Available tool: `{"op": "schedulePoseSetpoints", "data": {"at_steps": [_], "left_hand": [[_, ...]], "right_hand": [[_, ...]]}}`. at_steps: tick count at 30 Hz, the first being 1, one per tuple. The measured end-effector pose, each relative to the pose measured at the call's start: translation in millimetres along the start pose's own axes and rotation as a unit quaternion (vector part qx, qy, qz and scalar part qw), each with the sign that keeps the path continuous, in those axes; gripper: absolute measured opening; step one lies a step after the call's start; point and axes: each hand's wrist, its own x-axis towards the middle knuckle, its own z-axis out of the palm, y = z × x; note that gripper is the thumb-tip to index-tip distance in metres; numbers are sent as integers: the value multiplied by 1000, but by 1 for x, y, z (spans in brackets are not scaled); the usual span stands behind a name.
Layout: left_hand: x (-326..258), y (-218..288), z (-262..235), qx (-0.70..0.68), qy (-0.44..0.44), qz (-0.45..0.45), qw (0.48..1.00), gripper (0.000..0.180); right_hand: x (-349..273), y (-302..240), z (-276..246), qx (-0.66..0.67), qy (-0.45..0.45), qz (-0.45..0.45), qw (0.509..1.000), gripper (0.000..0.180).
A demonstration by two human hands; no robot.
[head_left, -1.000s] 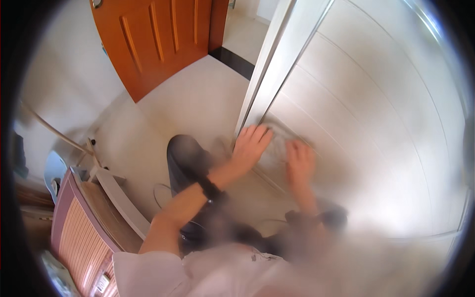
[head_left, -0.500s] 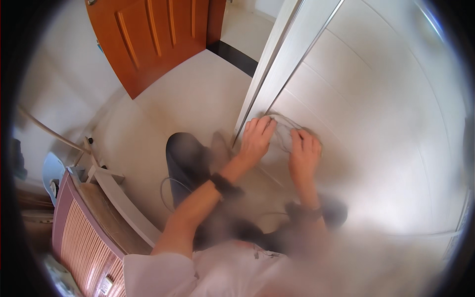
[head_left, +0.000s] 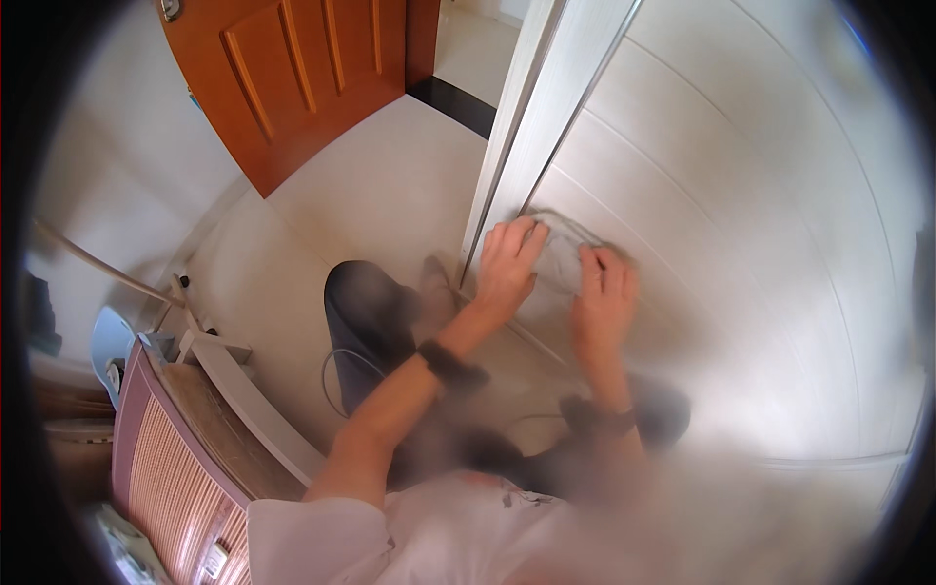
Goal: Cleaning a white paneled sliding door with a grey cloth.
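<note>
A pale grey cloth [head_left: 561, 252] lies pressed against the lower part of a white panelled sliding door [head_left: 741, 224]. My left hand [head_left: 507, 265] holds its left side, fingers spread over the cloth near the door's edge. My right hand [head_left: 604, 297] grips its right side, flat against the door panel. Both wrists wear dark bands. My knee in dark trousers [head_left: 369, 312] is bent just left of the hands.
An orange wooden door [head_left: 292, 78] stands at the back left over a pale tiled floor [head_left: 380, 195]. A striped mattress and wooden bed frame [head_left: 175, 448] fill the lower left. A thin cable [head_left: 336, 366] loops on the floor by my knee.
Both hands with the cloth have shifted slightly along the door panel and closer together. The view has steadied and sharpened.
</note>
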Motion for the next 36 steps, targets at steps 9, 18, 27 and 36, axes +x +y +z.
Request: {"op": "schedulePoseSetpoints", "data": {"at_steps": [9,18,27,36], "left_hand": [[-40,82,67,36,18,71,997,45],[5,41,30,-46,68,55,995,46],[-53,-32,73,-18,90,-122,988,55],[-79,-9,75,-30,-69,-202,977,56]], "right_hand": [[-69,69,-65,-18,-45,55,997,48],[-27,42,-31,-31,-30,47,998,54],[-16,14,69,6,-48,-54,997,46],[-76,45,55,137,-174,46,974,63]]}}
